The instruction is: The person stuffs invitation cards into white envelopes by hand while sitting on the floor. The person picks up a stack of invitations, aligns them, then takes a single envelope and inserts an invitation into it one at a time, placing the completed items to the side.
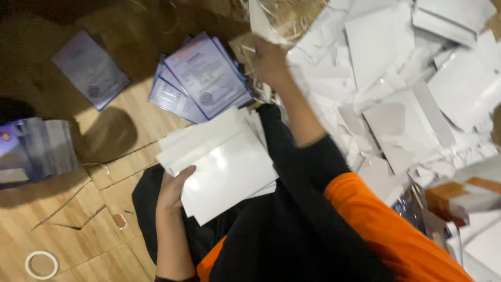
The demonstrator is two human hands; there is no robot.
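The white sheets [224,167] on the lap look like glossy, smooth card or paper. The floor [78,230] is matt wood-grain. The far printed leaflets [206,75] are smooth paper. The sleeve [396,235] is matt orange and black cloth.

Light wooden plank floor [104,156], scuffed and cracked, brightly lit in the middle, falling into deep shadow toward the upper left. Pale straw-like packing litter [292,21] along the top edge.
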